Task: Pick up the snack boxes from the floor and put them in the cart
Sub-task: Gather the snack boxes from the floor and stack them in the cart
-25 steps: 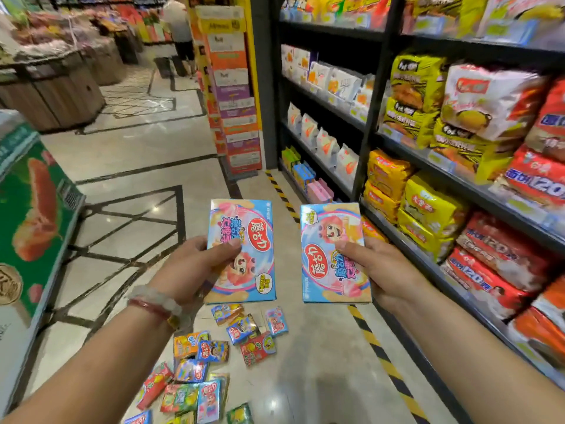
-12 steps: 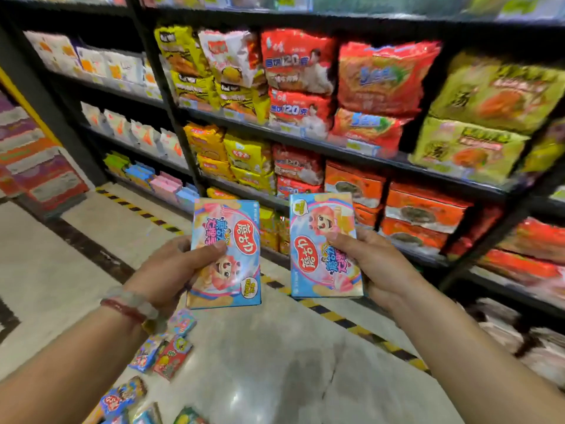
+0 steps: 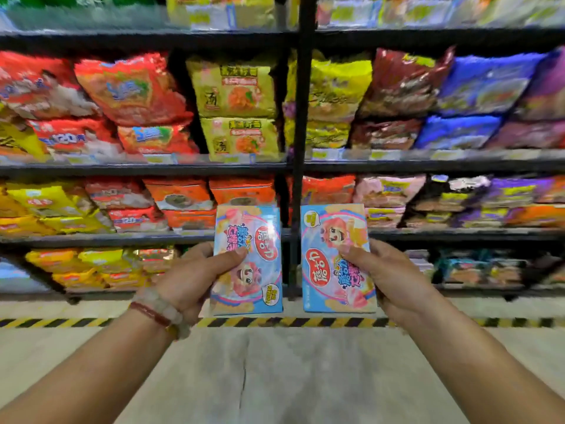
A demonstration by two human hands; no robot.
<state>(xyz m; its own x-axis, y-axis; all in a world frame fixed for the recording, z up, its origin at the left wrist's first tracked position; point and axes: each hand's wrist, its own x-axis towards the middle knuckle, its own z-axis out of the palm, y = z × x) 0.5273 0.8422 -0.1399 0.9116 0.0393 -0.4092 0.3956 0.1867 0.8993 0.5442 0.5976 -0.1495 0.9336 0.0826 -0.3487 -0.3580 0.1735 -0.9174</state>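
I held one flat light-blue cardboard snack box with pink cartoon printing (image 3: 247, 260) pinched in my left hand (image 3: 186, 280) and its twin (image 3: 336, 258) in my right hand (image 3: 394, 276), both upright at the centre of the frame, long axes vertical, just apart. No cart showed anywhere, so neither hand was nearer it. The red ovals bore Chinese characters; bags at middle left read "120".

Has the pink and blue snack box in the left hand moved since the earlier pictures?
Yes. The pink and blue snack box, in the left hand's grip, has swung right along the black metal shelves; it now sits before the orange noodle packs.
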